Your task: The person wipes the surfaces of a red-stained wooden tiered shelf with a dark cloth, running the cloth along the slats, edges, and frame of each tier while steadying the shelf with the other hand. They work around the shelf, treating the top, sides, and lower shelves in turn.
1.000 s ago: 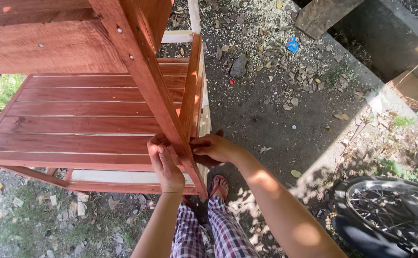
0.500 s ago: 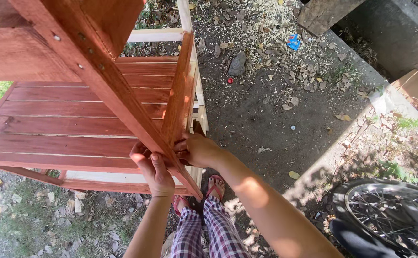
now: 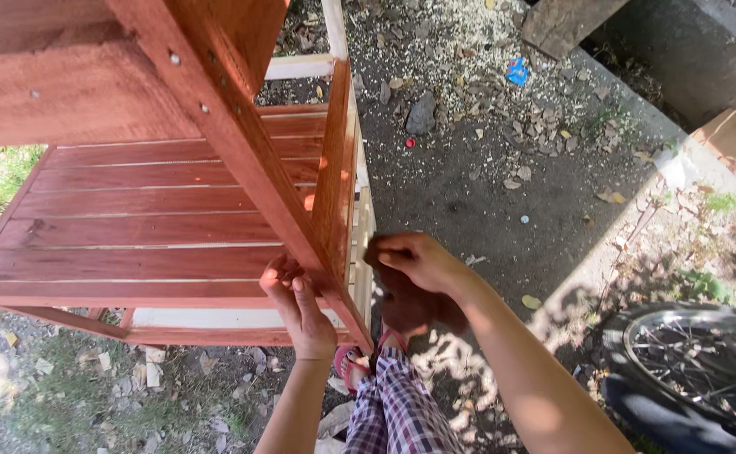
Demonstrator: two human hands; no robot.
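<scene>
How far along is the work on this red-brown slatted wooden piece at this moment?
Done: the slats and the diagonal brace already show an even red-brown finish. In hand: the right hand presses a dark rag against the upright post, while the left hand steadies the brace's lower end. Left: the pale rails behind the post look unfinished.

Both arms reach forward from the bottom of the view, bare to the elbow. The left hand (image 3: pixel 299 304) is raised with the palm turned away from the camera, the fingers (image 3: pixel 277 273) close together and bent a little at the tips, pointing up. The left forearm goes almost straight up to it. The right hand (image 3: pixel 410 262) is more to the right and a little higher, the wrist bent, the fingers curled inward and the knuckles facing left. The right forearm comes in diagonally from the lower right corner. The two hands are near each other but do not touch.
</scene>
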